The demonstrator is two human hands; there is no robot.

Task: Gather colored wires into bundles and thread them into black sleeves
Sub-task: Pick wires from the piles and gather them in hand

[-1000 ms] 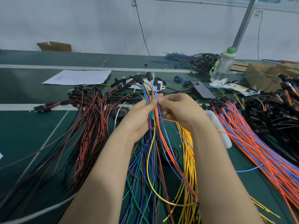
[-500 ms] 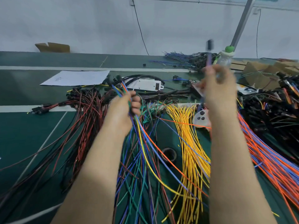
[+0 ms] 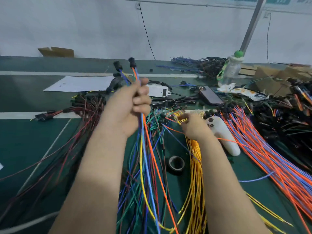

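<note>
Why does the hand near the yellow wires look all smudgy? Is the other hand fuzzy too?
Head view: the right hand at the yellow wires is smeared by motion blur. The left hand, gripping the colored wire bundle, looks only slightly soft. The light in this view is even, with no harsh glare.

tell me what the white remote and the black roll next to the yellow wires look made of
White remote: probably moulded plastic, matt to satin, judging by its smooth rounded body and dark buttons. Black roll: likely vinyl insulating tape, slightly glossy, wound in a ring round an open core; the blur leaves the exact kind open.
</note>
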